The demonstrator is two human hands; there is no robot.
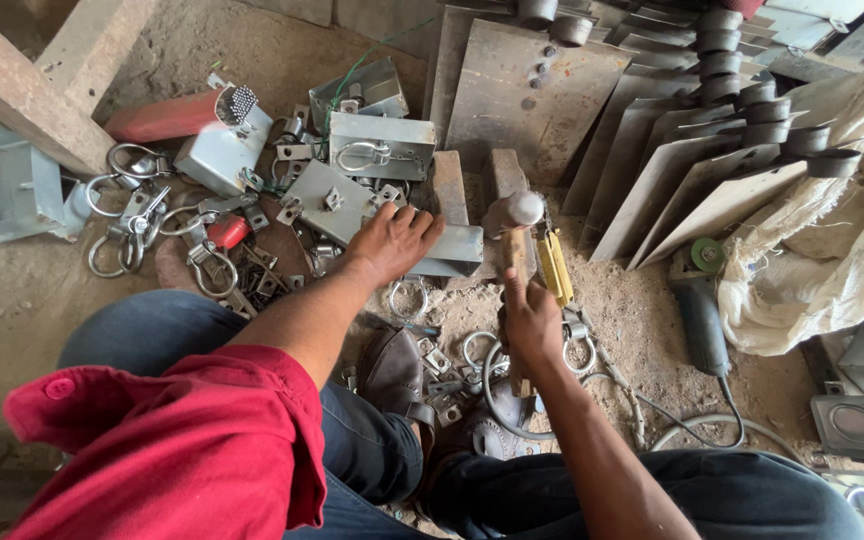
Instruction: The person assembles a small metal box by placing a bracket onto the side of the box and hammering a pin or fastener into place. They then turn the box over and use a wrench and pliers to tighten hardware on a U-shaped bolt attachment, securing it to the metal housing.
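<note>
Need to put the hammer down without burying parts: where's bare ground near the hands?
Bare dirt lies right of the right hand, between the yellow tool and the angle grinder. More bare dirt at far left, below the grey tray. Crowded: rings and brackets around the left hand, and small parts between the knees.

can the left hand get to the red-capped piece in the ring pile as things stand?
Probably yes. The left hand rests on a grey metal bracket, and the red-capped piece lies uncovered on the ring pile to its left. Only loose low hardware lies between them; nothing stands in the way.
</note>
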